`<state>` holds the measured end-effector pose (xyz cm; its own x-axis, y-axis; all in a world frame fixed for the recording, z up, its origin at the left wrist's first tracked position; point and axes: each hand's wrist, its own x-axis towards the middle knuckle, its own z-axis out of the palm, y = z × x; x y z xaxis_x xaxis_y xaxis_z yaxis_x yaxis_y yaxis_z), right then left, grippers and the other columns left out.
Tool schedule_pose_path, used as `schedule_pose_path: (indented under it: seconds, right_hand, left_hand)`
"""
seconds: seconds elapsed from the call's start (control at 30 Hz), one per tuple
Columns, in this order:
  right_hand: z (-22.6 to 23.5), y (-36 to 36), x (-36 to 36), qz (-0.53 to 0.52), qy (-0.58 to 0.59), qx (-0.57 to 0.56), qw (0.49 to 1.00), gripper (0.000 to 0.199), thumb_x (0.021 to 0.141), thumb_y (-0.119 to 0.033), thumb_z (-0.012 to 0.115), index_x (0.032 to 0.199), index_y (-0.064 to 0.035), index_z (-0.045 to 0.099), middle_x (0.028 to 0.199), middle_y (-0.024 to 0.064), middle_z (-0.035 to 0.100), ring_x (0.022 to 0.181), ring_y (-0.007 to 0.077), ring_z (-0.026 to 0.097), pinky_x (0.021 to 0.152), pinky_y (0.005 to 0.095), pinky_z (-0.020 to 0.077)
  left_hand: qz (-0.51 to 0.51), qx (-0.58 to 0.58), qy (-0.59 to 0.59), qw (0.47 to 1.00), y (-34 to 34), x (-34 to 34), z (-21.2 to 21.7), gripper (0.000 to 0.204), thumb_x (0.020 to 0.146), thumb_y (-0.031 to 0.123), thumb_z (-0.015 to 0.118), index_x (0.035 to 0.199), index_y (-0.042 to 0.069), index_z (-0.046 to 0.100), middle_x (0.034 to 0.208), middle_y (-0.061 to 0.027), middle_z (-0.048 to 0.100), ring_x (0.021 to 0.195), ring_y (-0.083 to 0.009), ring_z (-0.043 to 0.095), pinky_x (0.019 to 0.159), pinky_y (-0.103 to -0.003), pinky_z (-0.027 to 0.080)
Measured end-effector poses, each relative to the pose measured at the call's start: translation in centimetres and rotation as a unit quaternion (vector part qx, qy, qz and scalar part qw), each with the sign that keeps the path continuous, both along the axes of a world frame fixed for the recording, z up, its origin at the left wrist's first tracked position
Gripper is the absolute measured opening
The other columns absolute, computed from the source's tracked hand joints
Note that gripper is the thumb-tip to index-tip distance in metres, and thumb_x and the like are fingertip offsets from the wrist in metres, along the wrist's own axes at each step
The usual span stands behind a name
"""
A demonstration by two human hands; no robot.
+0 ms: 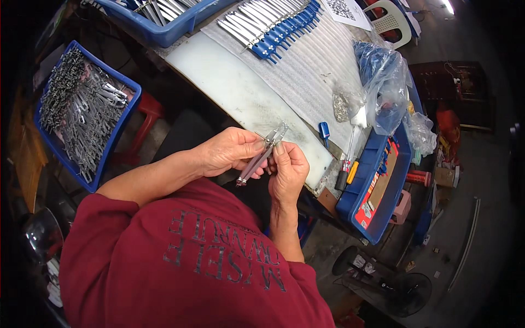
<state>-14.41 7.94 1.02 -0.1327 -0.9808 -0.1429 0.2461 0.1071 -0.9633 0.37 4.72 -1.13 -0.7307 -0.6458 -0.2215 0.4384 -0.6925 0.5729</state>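
Between my two hands, over the table's near edge, is a slim metal folding tool [252,166] with long narrow arms and a silvery upper end. My left hand [232,150] pinches it from the left, thumb near the silvery end. From the other side, my right hand [287,168] grips the same tool between thumb and fingers. Some of my fingertips are hidden behind it. Just beyond my hands lies the scuffed white board [240,90]. A small blue part [324,131] rests on the foam sheet to the right.
Blue-handled metal pieces [273,41] lie in a row at the far side. A blue crate [134,90] of metal parts stands left. To the right are a yellow-handled tool [353,172], a black-and-red screwdriver [343,177], plastic bags [383,82] and a blue bin [377,229].
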Motion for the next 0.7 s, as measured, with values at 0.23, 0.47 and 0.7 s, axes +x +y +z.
schedule_pose_path:
  seconds: [0.23,0.47,0.7]
  right_hand:
    - [-0.4,-0.1,-0.1,0.007,0.004,-0.019,1.0,0.011,0.085,-0.011,0.057,0.082,-0.0003,0.056,0.064,0.0031,0.055,0.048,0.0068,0.041,0.044,0.0201,0.0307]
    - [-0.7,0.1,-0.3,0.021,0.017,-0.032,0.999,0.01,0.085,-0.01,0.056,0.086,0.0001,0.057,0.068,0.0038,0.057,0.052,0.0075,0.044,0.046,0.0199,0.0338]
    - [-0.7,0.0,-0.8,0.033,0.123,-0.077,0.989,0.023,0.088,-0.014,0.051,0.101,0.0055,0.056,0.082,0.0088,0.059,0.063,0.0106,0.051,0.058,0.0226,0.0419]
  left_hand:
    - [-0.028,0.0,0.05,0.998,-0.3,0.3,-1.0,0.03,0.088,0.028,0.051,0.089,-0.002,0.055,0.074,-0.0097,0.059,0.066,-0.017,0.061,0.064,-0.03,0.053]
    - [-0.031,-0.012,0.057,0.998,-0.3,0.4,-1.1,0.029,0.088,0.027,0.051,0.09,-0.002,0.056,0.068,-0.0072,0.056,0.06,-0.0132,0.055,0.055,-0.025,0.049]
    - [0.15,-0.532,-0.261,0.791,-0.7,0.9,0.9,0.015,0.079,0.004,0.057,0.092,-0.004,0.054,0.077,-0.0093,0.051,0.062,-0.019,0.052,0.054,-0.028,0.041]
